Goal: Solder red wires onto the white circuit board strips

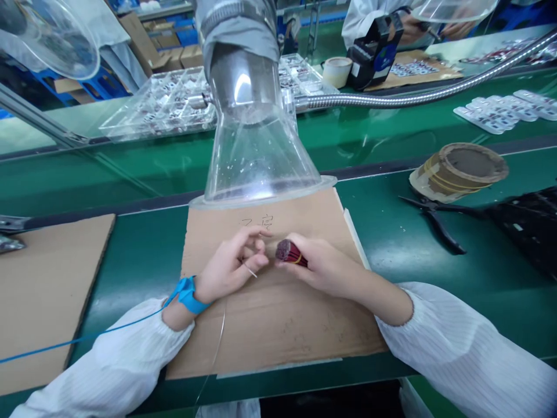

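Note:
My left hand, with a blue wrist strap on it, pinches a thin silvery solder wire. The wire's short end sticks out past the thumb, and its long tail runs down over the cardboard toward the table's front edge. In my right hand is a bundle of dark red wires, wrapped by a yellow rubber band, its cut ends facing left toward my left fingers. Both hands are just above the cardboard sheet, close together but apart.
A clear fume hood hangs right above the hands. To the right are cutting pliers, a cardboard tube and a black bag. Another cardboard lies left. Trays of parts and a co-worker's hands are beyond.

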`<state>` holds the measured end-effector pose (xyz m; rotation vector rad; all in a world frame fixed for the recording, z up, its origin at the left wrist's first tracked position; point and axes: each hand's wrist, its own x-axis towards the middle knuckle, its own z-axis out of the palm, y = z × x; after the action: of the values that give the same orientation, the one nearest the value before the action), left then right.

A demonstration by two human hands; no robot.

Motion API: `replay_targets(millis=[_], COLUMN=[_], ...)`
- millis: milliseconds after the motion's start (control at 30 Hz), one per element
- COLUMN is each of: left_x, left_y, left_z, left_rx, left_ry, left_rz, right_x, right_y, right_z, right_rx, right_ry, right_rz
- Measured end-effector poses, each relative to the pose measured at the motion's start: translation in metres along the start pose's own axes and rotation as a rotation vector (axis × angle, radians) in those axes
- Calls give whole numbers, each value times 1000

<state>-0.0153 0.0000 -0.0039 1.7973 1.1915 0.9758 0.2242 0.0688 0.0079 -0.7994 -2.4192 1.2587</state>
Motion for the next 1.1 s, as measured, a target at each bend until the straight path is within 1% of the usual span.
replay_targets(millis=[67,133,200,267,333,433,533,633,767,833,867,967,1000,1033,1100], left_x=[-2,-4,-4,-3,-2,-2,-3,-3,-3,-3,-3,-1,0,1,2], left_y=[2,5,8,11,14,16,14,11,10,9,9,6,5,4,3], left_z=[5,8,9,8,6,4,5,7,9,10,10,12,13,13,12], left_rx=[-61,-17,60,118,156,171,141,71,11,2,-11,-108,-154,-201,-277], left_ry=[-91,-135,-143,-156,-163,-171,-156,-128,-147,-124,-88,84,125,142,106], left_rz=[-57,-77,-40,28,67,55,17,-55,-132,-134,-131,-115,-108,-102,-102], right_x=[0,-1,-1,-1,-1,0,0,0,-1,0,0,2,2,2,1], right_y=[0,0,1,1,0,-1,-1,-1,-4,-6,-7,-8,-7,-6,-5], right_z=[4,8,13,15,16,16,16,20,24,23,22,14,12,10,8], right_rx=[-138,-235,-294,-323,-339,-362,-396,-431,-455,-415,-376,-222,-177,-136,-63], right_ry=[-53,-78,-80,-75,-69,-56,-39,-27,-41,-46,-39,30,65,100,168], right_rz=[-56,-106,-142,-174,-193,-187,-172,-160,-120,-85,-69,-41,-42,-51,-92])
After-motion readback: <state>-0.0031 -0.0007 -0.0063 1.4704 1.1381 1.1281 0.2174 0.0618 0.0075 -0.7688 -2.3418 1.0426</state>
